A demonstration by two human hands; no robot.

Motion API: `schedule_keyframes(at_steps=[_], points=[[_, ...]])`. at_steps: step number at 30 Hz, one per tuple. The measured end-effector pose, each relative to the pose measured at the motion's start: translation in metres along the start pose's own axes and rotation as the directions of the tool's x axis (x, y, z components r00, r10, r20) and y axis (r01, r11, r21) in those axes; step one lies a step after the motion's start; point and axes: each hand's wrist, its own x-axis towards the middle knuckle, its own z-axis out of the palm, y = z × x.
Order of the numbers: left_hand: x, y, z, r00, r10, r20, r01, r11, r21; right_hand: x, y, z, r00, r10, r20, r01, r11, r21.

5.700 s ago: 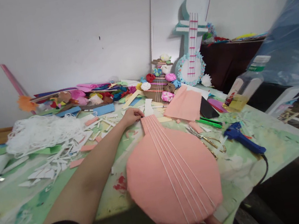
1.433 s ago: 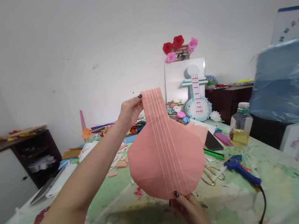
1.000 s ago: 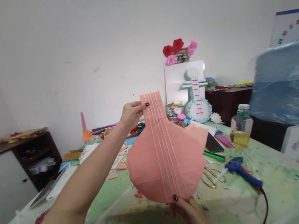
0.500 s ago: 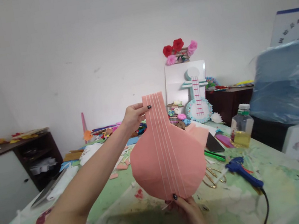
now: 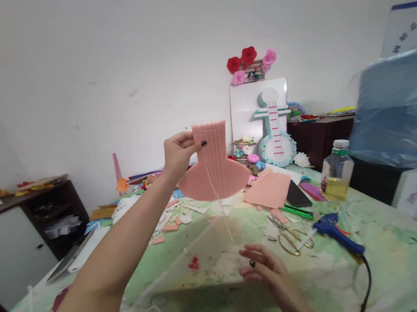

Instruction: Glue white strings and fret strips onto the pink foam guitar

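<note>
My left hand (image 5: 178, 153) is raised above the table and pinches the neck of a pink foam guitar-shaped cutout (image 5: 214, 168) with white strings along it. The cutout is tipped so that its round body looks flattened. A thin white string (image 5: 221, 210) hangs from it down toward my right hand (image 5: 265, 269). That hand hovers low over the green table (image 5: 391, 242), away from the cutout, with its fingers apart and nothing plainly in them.
Scissors (image 5: 291, 238), a blue glue gun (image 5: 335, 229) with a black cord, a green pen (image 5: 296, 210), a black phone (image 5: 297, 196) and a pink sheet (image 5: 268, 189) lie right of the hands. A bottle of yellow liquid (image 5: 336, 177) stands further right. Paper scraps and a finished guitar model (image 5: 276, 136) are at the back.
My right hand let go of the cutout's bottom edge and dropped toward the table. The cutout's body swung up and away, held only by my left hand, and a string now hangs loose.
</note>
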Motion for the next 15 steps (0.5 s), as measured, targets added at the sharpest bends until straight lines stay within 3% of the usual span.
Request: schedule_keyframes(at_steps=[3, 5, 7, 9, 11, 13, 15], points=[[-0.018, -0.012, -0.002, 0.997, 0.066, 0.036, -0.071, 0.987, 0.145, 0.004, -0.02, -0.034, 0.958, -0.261, -0.121, 0.218, 0.934, -0.283], [-0.034, -0.022, -0.005, 0.994, 0.087, 0.073, -0.1, 0.973, 0.209, 0.007, -0.034, -0.065, 0.871, -0.454, -0.188, 0.254, 0.745, -0.617], [-0.053, -0.034, -0.007, 0.987, 0.105, 0.123, -0.133, 0.96, 0.247, 0.01, -0.047, -0.098, 0.741, -0.63, -0.233, 0.101, 0.447, -0.889], [-0.075, -0.047, -0.009, 0.974, 0.15, 0.171, -0.197, 0.933, 0.302, 0.011, -0.054, -0.129, 0.66, -0.727, -0.19, -0.085, 0.18, -0.98], [-0.099, -0.057, -0.01, 0.959, 0.166, 0.23, -0.236, 0.915, 0.327, 0.011, -0.056, -0.152, 0.646, -0.739, -0.193, -0.276, 0.01, -0.961], [-0.122, -0.066, -0.01, 0.939, 0.212, 0.27, -0.298, 0.894, 0.334, 0.01, -0.054, -0.167, 0.654, -0.714, -0.25, -0.424, -0.072, -0.903], [-0.142, -0.072, -0.01, 0.912, 0.256, 0.321, -0.364, 0.865, 0.345, 0.01, -0.05, -0.175, 0.681, -0.672, -0.29, -0.483, -0.116, -0.868]])
